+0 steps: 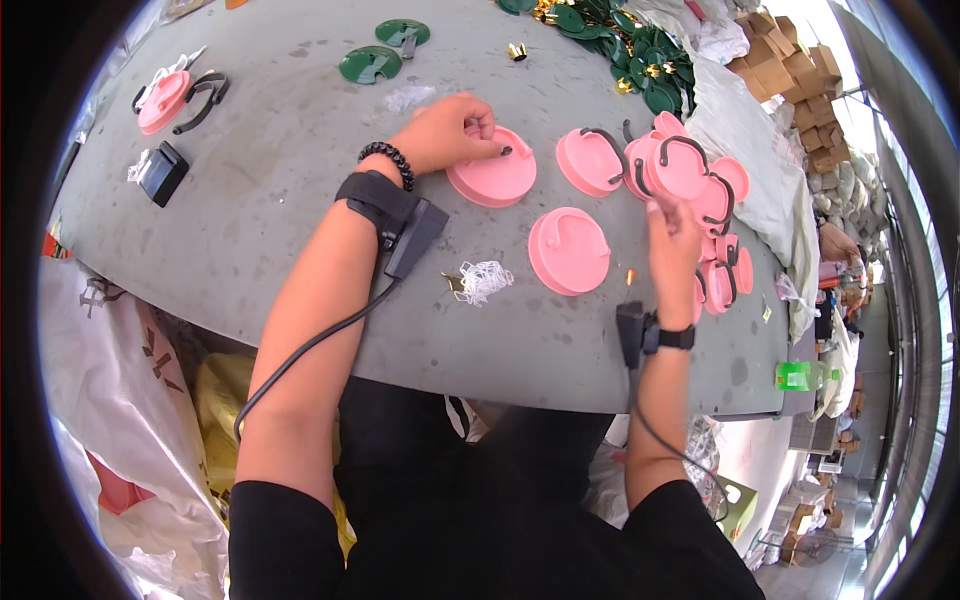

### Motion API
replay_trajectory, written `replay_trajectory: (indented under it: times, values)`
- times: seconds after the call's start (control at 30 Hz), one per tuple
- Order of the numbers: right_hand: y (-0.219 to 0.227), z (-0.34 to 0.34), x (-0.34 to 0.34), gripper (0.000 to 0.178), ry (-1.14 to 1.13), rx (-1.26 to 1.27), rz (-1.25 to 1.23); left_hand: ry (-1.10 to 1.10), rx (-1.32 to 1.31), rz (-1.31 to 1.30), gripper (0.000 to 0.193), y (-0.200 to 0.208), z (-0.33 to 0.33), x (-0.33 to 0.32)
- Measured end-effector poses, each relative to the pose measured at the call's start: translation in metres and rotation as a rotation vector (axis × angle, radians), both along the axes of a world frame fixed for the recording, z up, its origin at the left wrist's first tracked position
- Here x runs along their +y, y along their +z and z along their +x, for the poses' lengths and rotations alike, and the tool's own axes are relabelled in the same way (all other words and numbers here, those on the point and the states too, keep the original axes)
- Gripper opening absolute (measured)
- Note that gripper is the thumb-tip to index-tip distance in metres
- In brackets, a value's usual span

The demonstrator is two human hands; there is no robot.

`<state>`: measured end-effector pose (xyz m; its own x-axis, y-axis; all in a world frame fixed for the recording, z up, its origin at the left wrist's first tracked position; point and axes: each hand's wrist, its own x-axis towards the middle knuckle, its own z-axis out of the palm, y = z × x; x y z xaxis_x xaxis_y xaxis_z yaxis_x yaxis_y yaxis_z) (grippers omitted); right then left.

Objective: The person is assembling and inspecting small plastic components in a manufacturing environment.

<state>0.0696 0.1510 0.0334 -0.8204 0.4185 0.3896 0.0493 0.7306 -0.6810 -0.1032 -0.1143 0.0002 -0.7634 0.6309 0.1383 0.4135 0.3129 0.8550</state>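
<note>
My left hand (452, 132) is closed over a round pink plastic disc (490, 183) with a raised rim, lying on the grey table. A small dark piece (505, 151) shows at its fingertips; its kind is unclear. My right hand (675, 238) reaches to the pile of pink discs (680, 170), its fingers curled together. A black curved hook (641, 178) ends right at those fingertips. Between the hands lie a second loose pink disc (570, 252) and, farther back, a pink disc with a black hook on its edge (588, 162).
A bundle of white chain (484, 282) lies near the table's front. Green discs (370, 65) and a heap of green and gold pieces (650, 65) are at the back. Far left are a pink disc with black hooks (164, 102) and a dark block (163, 175). White sacks (120, 380) stand below.
</note>
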Motion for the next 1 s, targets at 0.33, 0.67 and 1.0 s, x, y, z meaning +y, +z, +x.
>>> replay_trajectory:
  times: [0.33, 0.67, 1.0]
  values:
    - [0.025, -0.184, 0.055, 0.040, -0.228, -0.830, 0.936, 0.088, 0.240, -0.005, 0.030, -0.006, 0.006, 0.005]
    - [0.014, -0.183, 0.071, 0.016, 0.058, -0.803, 0.801, -0.007, 0.149, -0.136, 0.028, -0.002, 0.008, 0.003]
    - [0.069, -0.110, -0.005, 0.017, 0.564, -0.257, -0.194, -0.108, 0.159, -0.189, 0.044, 0.001, 0.008, -0.001]
